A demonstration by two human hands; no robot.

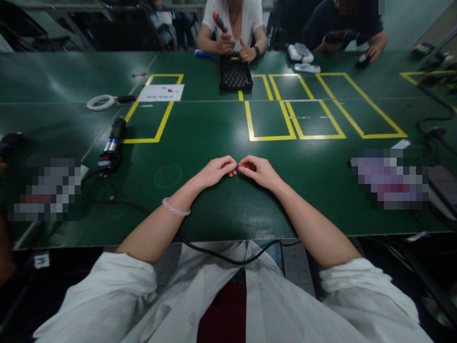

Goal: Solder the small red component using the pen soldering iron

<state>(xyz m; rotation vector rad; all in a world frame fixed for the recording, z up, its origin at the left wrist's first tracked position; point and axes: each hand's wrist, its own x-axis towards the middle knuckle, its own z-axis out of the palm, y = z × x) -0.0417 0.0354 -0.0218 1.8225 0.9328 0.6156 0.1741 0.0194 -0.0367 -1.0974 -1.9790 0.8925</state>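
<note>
Your left hand [219, 171] and right hand [262, 171] meet over the green surface [314, 176], fingertips nearly touching; each is curled, thumb against fingers, pinching a small red piece [238, 166] between them, too small to make out further; it sits in front of your body, on the near side of the yellow tape outlines [273, 138]; a clear bracelet [174, 208] rings your left wrist; to your left lies a black cylindrical tool [116, 132] with a cable; beyond it rest a printed sheet [160, 92] and a white coil [101, 102]; across from you, a co-worker [233, 24] sits behind a black tray [235, 87].
</note>
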